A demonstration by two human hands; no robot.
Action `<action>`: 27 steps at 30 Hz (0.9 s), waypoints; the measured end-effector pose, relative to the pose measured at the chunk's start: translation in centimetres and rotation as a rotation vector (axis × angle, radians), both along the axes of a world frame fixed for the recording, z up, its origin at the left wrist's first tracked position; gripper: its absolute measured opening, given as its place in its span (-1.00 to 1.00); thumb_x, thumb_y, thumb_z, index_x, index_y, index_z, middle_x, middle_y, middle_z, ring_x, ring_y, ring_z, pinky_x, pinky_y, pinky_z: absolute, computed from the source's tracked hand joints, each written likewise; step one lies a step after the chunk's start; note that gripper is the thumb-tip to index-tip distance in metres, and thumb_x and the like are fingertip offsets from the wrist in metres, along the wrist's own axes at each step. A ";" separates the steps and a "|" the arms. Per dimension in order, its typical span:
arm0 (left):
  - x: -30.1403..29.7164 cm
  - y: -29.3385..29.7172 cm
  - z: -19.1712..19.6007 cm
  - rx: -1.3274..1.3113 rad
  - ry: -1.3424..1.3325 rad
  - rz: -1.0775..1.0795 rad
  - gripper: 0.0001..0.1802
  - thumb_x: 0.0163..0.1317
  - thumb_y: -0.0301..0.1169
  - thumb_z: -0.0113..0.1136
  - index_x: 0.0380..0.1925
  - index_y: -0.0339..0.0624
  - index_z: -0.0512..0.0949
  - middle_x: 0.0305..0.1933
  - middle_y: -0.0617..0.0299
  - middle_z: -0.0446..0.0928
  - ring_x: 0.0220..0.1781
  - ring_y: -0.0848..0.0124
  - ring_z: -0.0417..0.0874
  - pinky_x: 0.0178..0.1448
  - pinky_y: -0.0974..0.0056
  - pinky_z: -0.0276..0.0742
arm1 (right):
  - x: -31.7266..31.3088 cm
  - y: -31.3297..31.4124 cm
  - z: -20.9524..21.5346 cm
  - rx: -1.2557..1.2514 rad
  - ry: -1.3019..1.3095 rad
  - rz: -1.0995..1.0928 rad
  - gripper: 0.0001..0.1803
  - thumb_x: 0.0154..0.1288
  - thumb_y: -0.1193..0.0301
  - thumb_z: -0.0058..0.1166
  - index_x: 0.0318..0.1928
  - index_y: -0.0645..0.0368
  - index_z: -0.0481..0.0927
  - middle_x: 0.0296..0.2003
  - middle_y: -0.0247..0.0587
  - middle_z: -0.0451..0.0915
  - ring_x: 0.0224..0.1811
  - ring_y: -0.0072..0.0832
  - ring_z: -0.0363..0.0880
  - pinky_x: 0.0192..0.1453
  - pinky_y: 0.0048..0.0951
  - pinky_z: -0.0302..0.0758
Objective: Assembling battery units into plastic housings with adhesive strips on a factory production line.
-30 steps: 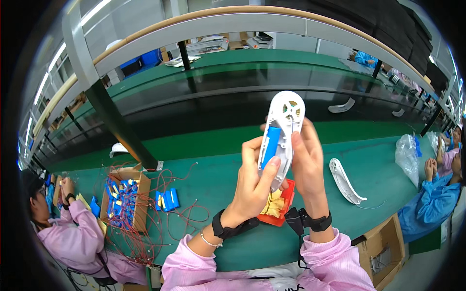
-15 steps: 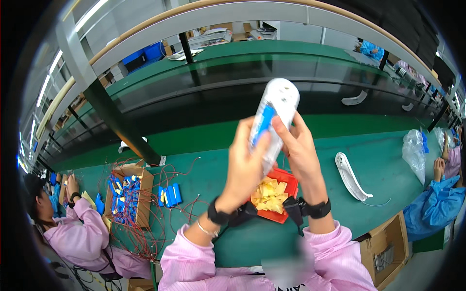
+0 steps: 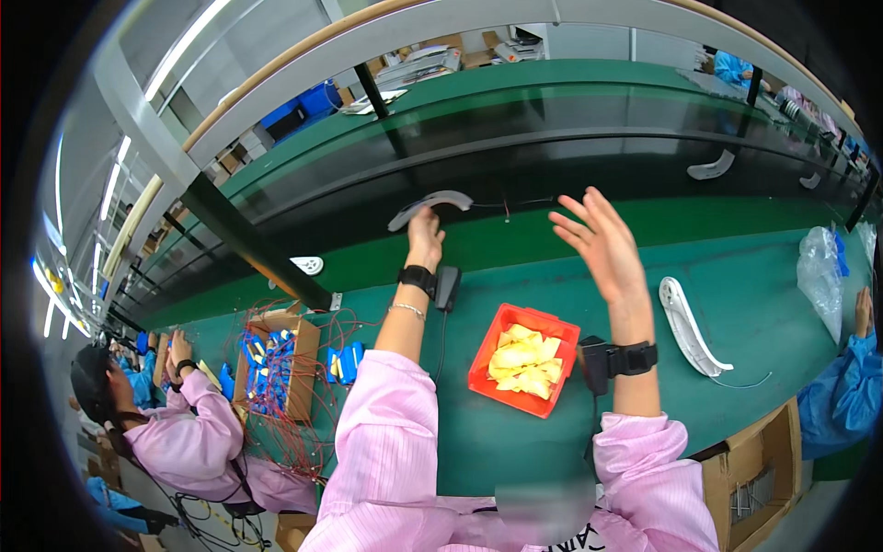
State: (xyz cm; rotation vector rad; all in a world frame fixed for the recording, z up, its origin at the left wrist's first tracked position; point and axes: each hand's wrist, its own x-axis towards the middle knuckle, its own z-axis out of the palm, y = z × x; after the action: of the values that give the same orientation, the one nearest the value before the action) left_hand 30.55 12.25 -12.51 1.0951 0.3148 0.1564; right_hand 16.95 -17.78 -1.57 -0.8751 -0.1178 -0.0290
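Note:
My left hand (image 3: 425,241) reaches far forward over the dark conveyor belt, its fingers closed on the near side of a curved white plastic housing (image 3: 445,198). A thin wire trails from the housing to the right. Whether the housing rests on the belt cannot be made out. My right hand (image 3: 602,244) is raised over the green strip in front of the belt, fingers spread, holding nothing. Below and between my arms stands an orange-red tray (image 3: 480,375) with yellow sheet pieces (image 3: 526,361) in it. Another white housing (image 3: 685,322) lies open-side up on the table to the right, with a thin wire.
Left of my arm are a cardboard box (image 3: 301,373) of blue battery packs with tangled red wires and a few loose blue packs (image 3: 346,363). A post (image 3: 248,235) rises behind it. Clear plastic bags (image 3: 819,276) lie far right. Co-workers sit on both sides.
Both hands were together on the white housing with its blue part. My left hand has carried a white housing forward and left to the belt; my right hand has let go and opened.

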 end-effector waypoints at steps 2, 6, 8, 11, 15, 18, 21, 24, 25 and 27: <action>-3.5 -0.7 2.3 0.076 0.040 -0.384 -0.37 0.46 -0.18 -0.23 0.39 -0.35 0.04 0.49 -0.04 0.07 0.57 0.17 -0.07 0.56 0.03 -0.17 | 0.0 -1.5 -0.4 -0.082 0.031 -0.026 -0.38 0.42 0.23 0.02 0.33 0.31 0.21 0.13 0.13 0.47 0.05 -0.18 0.59 0.14 -0.25 0.53; -12.6 0.9 10.6 0.560 -0.050 -0.701 -0.47 0.46 -0.13 -0.11 0.23 -0.31 0.36 0.12 -0.03 0.55 0.16 0.22 0.57 0.28 0.23 0.42 | 0.5 -2.9 0.2 -0.177 0.014 -0.016 -0.50 0.49 0.15 -0.13 0.23 0.27 0.40 0.09 -0.02 0.54 0.02 -0.34 0.57 0.14 -0.32 0.49; -16.4 2.7 13.3 0.934 0.016 -0.644 -0.53 0.45 -0.15 -0.07 0.14 -0.28 0.47 0.01 0.03 0.61 0.05 0.31 0.63 0.13 0.29 0.50 | 0.4 -4.2 0.9 -0.204 0.027 -0.054 -0.51 0.49 0.16 -0.13 0.22 0.26 0.42 0.08 -0.10 0.55 0.03 -0.42 0.53 0.16 -0.38 0.45; -22.0 6.9 14.2 1.445 0.130 -0.176 -0.69 0.35 -0.26 0.08 -0.11 -0.29 0.60 -0.30 0.11 0.68 -0.27 0.38 0.70 -0.23 0.30 0.57 | 0.8 -5.6 1.2 -0.198 0.032 -0.074 -0.53 0.47 0.20 -0.10 0.24 0.23 0.41 0.09 -0.16 0.52 0.06 -0.48 0.49 0.18 -0.43 0.42; -26.6 9.2 9.7 1.747 0.303 -0.074 -0.70 0.20 -0.27 0.23 -0.32 -0.35 0.60 -0.46 -0.02 0.63 -0.36 0.16 0.69 -0.27 0.19 0.54 | 0.3 -5.9 2.2 -0.326 -0.013 -0.206 -0.56 0.47 0.24 -0.09 0.22 0.22 0.46 0.08 -0.18 0.52 0.08 -0.50 0.47 0.19 -0.45 0.41; -27.6 8.2 5.4 1.950 0.354 0.004 -0.62 0.15 -0.18 0.29 -0.35 -0.34 0.52 -0.30 -0.06 0.59 -0.26 0.01 0.66 -0.22 0.04 0.57 | -0.2 -5.7 2.2 -0.374 -0.010 -0.207 -0.55 0.45 0.21 -0.05 0.20 0.21 0.47 0.07 -0.19 0.53 0.07 -0.50 0.48 0.18 -0.44 0.42; -27.7 7.1 3.3 2.118 0.239 -0.035 -0.63 0.16 -0.24 0.28 -0.25 -0.32 0.42 -0.16 -0.07 0.52 -0.15 0.03 0.64 -0.24 0.10 0.60 | 0.1 -5.1 1.3 -0.395 -0.010 -0.145 -0.55 0.42 0.21 -0.01 0.20 0.20 0.47 0.01 -0.23 0.56 0.01 -0.52 0.50 0.11 -0.46 0.43; -26.4 5.2 7.2 1.922 0.015 0.143 -0.73 0.24 -0.34 0.21 -0.27 -0.32 0.40 -0.28 -0.02 0.57 -0.34 0.10 0.66 -0.33 0.13 0.57 | -1.4 -2.7 2.8 -0.470 -0.037 -0.064 -0.61 0.40 0.25 0.02 0.13 0.19 0.53 -0.09 -0.26 0.62 -0.09 -0.55 0.55 0.01 -0.50 0.47; -25.9 4.2 9.3 1.782 -0.034 0.266 -0.74 0.26 -0.37 0.21 -0.25 -0.32 0.39 -0.34 0.01 0.59 -0.42 0.17 0.67 -0.38 0.18 0.56 | -2.0 -1.4 3.4 -0.520 -0.054 -0.042 -0.64 0.40 0.27 0.02 0.09 0.20 0.56 -0.14 -0.26 0.64 -0.13 -0.56 0.57 -0.03 -0.52 0.48; -24.8 1.5 13.3 1.223 -0.307 0.378 -0.74 0.26 -0.42 0.23 -0.18 -0.32 0.39 -0.44 0.10 0.60 -0.54 0.37 0.63 -0.46 0.33 0.49 | -2.5 0.9 3.6 -0.622 -0.152 0.034 -0.64 0.41 0.26 0.02 0.05 0.23 0.59 -0.14 -0.23 0.65 -0.13 -0.57 0.58 -0.03 -0.52 0.50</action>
State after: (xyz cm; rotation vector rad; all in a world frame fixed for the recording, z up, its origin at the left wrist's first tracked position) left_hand 5.76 13.71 0.75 2.1726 0.1203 0.9312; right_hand 14.44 -16.92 2.07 -1.4923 -0.2931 -0.0273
